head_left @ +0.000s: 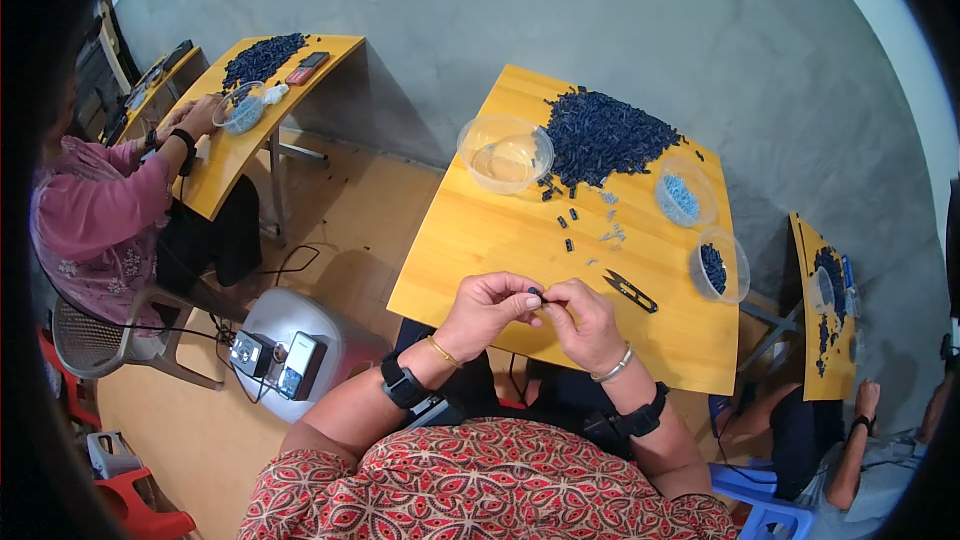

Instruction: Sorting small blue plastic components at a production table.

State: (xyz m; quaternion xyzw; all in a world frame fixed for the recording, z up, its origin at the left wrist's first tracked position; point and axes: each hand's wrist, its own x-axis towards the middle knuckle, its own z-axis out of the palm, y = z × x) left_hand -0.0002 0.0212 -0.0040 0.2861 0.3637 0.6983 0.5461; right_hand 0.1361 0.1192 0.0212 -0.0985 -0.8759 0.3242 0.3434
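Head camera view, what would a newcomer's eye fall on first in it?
Probably the big heap of small dark-blue pieces at the far side of the yellow wooden table. Next, the bare left hand and bare right hand, pinching a tiny dark piece together above the table's near edge. The red patterned shirt fills the bottom middle.

1. Top point(500, 480): red, cream-and-dark petal print.
2. Beyond top's left sleeve point(292, 490): boxy black wrist strap point(403, 383); farther out, gold-coloured bangle point(443, 352).
3. Beyond top's right sleeve point(690, 514): second black strap point(643, 412); farther out, silver-coloured bangle point(614, 366).
4. Past top's front: dark legwear point(476, 386).
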